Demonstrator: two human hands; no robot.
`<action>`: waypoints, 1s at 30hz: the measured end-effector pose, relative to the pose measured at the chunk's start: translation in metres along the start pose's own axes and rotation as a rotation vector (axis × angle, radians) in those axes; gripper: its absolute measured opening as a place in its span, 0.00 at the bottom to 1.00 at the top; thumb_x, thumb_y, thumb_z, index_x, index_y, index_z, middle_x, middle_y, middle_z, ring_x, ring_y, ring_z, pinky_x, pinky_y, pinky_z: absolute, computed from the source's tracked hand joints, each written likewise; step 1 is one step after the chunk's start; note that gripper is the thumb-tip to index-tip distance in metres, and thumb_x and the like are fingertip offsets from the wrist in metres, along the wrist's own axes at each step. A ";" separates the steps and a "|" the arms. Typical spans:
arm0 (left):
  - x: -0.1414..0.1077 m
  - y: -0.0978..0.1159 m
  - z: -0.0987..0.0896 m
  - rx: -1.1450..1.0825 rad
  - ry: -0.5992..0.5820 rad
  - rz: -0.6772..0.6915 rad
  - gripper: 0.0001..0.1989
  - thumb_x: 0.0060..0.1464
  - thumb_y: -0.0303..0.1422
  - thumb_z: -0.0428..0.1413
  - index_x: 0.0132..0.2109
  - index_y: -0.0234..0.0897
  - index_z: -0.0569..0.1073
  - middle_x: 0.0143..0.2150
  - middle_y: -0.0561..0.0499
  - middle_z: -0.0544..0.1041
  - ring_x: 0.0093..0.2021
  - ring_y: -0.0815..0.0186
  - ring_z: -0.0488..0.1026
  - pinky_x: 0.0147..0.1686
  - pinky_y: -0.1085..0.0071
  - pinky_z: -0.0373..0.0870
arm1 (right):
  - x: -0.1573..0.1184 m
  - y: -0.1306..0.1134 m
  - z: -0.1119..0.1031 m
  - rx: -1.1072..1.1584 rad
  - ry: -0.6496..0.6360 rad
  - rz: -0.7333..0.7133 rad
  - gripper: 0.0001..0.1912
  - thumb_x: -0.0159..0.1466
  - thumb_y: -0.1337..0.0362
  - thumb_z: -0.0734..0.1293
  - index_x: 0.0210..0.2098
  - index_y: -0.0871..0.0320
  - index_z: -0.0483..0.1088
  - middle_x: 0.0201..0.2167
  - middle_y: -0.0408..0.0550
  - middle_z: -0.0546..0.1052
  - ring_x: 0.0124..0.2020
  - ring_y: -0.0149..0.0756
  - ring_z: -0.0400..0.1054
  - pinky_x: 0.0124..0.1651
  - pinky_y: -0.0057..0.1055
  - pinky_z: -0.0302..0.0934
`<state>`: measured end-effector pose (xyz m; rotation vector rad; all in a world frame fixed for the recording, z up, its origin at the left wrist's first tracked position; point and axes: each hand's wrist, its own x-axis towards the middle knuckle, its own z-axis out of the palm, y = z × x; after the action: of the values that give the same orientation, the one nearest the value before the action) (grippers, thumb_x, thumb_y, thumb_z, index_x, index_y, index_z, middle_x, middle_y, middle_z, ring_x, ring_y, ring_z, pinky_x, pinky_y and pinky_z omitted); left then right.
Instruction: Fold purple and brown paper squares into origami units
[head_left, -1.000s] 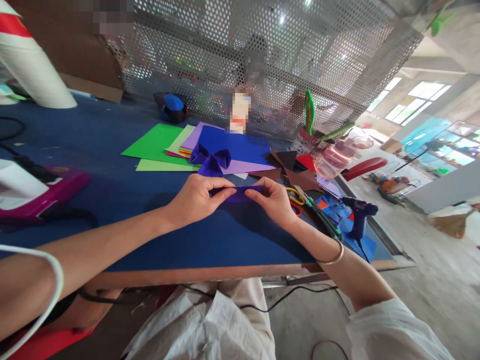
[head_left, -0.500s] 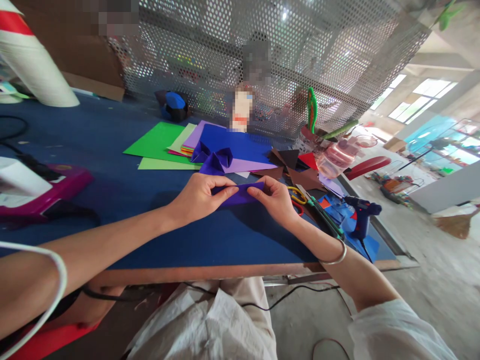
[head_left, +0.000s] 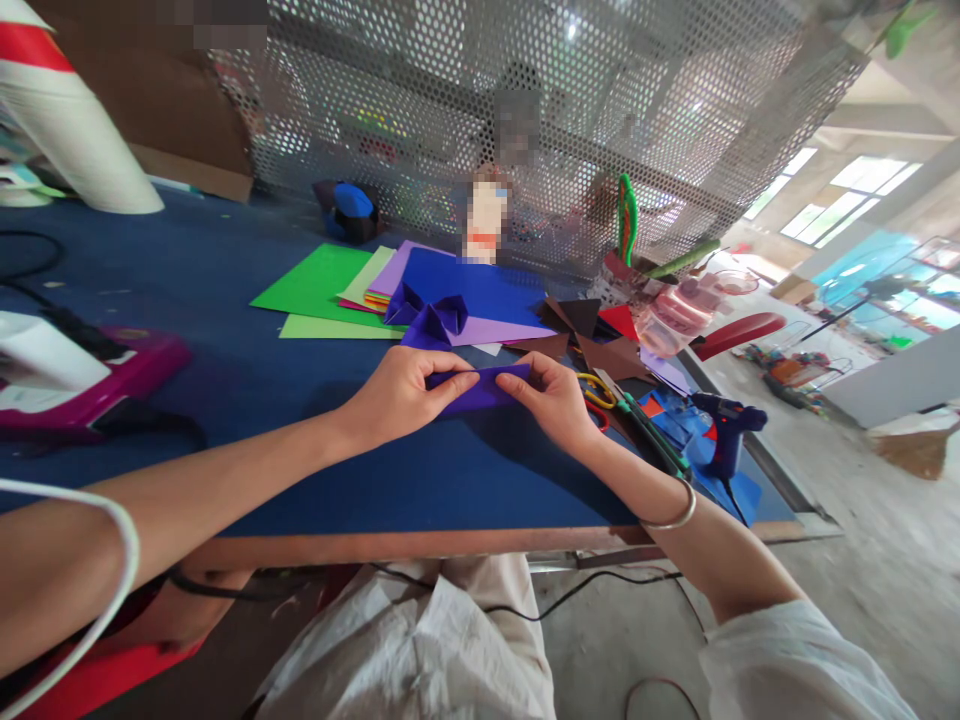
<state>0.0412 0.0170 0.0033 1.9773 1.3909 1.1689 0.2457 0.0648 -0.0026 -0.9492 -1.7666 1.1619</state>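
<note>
Between my two hands is a folded purple paper (head_left: 482, 392), held just above the blue table (head_left: 330, 500). My left hand (head_left: 401, 395) pinches its left end between thumb and fingers. The right end is pinched in my right hand (head_left: 551, 400), with the thumb on the near face. Right behind the paper stands a folded purple paper piece (head_left: 431, 318) with open pockets, apart from my fingers. It overlaps a stack of coloured sheets with a dark blue sheet (head_left: 480, 280) on top and a green sheet (head_left: 322, 278) at the left.
Brown paper scraps (head_left: 611, 352), yellow-handled scissors (head_left: 598, 390), a green-and-black tool (head_left: 652, 435) and a glue gun (head_left: 727, 435) lie at the right. A magenta power strip (head_left: 142, 370) is at the left. Behind stands a perforated metal screen (head_left: 420, 110); a pink jug (head_left: 671, 315) is back right.
The whole view has shifted very slightly. Both hands keep the same pinch on the purple paper, with no clear movement of their own.
</note>
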 end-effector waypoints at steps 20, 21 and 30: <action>-0.006 0.014 -0.001 0.627 -0.424 -0.183 0.15 0.58 0.38 0.51 0.30 0.41 0.80 0.33 0.48 0.82 0.34 0.57 0.76 0.30 0.66 0.59 | -0.007 0.002 -0.002 -0.597 -0.263 -0.032 0.11 0.63 0.59 0.73 0.30 0.58 0.73 0.26 0.40 0.74 0.29 0.30 0.64 0.34 0.29 0.53; -0.007 0.015 -0.001 0.657 -0.439 -0.169 0.16 0.59 0.38 0.50 0.31 0.41 0.80 0.35 0.47 0.83 0.37 0.55 0.78 0.32 0.66 0.61 | -0.009 0.000 0.000 -0.640 -0.254 -0.044 0.10 0.64 0.59 0.73 0.30 0.58 0.73 0.27 0.41 0.74 0.30 0.31 0.64 0.35 0.29 0.53; -0.015 0.017 0.002 0.879 -0.443 0.005 0.20 0.65 0.41 0.49 0.34 0.39 0.81 0.37 0.44 0.82 0.41 0.51 0.80 0.36 0.62 0.69 | -0.014 0.000 0.004 -0.776 -0.194 -0.178 0.07 0.62 0.64 0.75 0.33 0.58 0.73 0.31 0.45 0.74 0.39 0.38 0.65 0.44 0.33 0.58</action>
<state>0.0498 -0.0030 0.0093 2.5681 1.7991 0.0272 0.2473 0.0510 -0.0068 -1.0948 -2.4716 0.4436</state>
